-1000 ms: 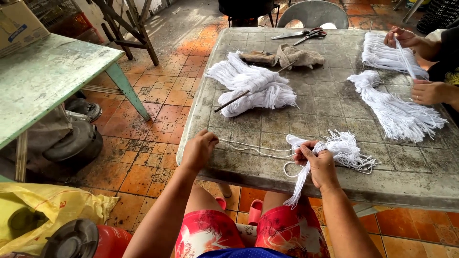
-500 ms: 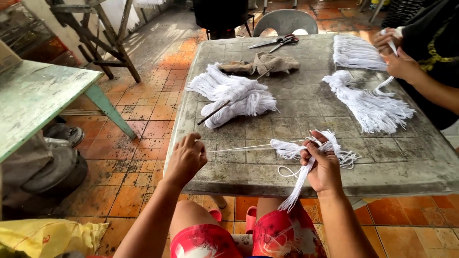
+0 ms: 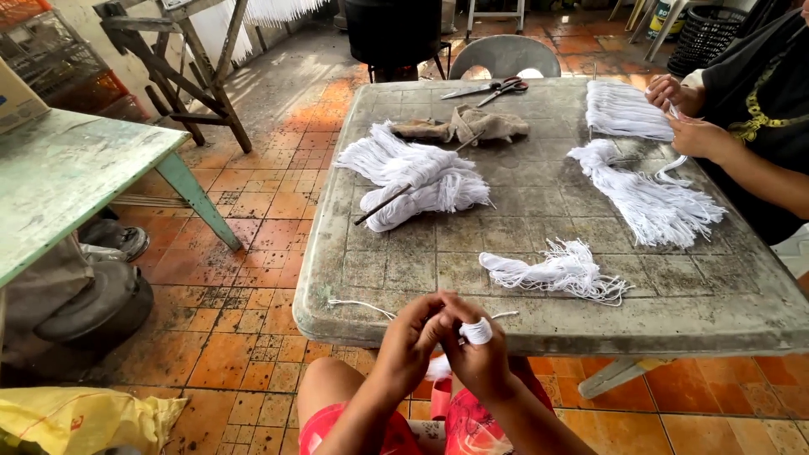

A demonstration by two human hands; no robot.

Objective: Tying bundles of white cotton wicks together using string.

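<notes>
My left hand (image 3: 410, 335) and my right hand (image 3: 477, 352) meet at the near edge of the stone table (image 3: 674, 312), just below its rim. White string (image 3: 477, 330) is wound around a finger of my right hand, and my left hand pinches the same string. A loose strand (image 3: 358, 305) trails left along the table edge. A small bundle of white string (image 3: 559, 270) lies on the table just beyond my hands.
A large pile of white string with a stick (image 3: 419, 175), a brown cloth (image 3: 466, 124) and scissors (image 3: 495, 87) lie farther off. Another person's hands (image 3: 687, 118) work string tassels (image 3: 653, 198) at the right. A green table (image 3: 67, 177) stands left; a yellow bag (image 3: 80, 421) lies on the floor.
My hands came together at the table edge; the small bundle left my right hand and now lies on the table. String is now wound on my right finger. The view shifted.
</notes>
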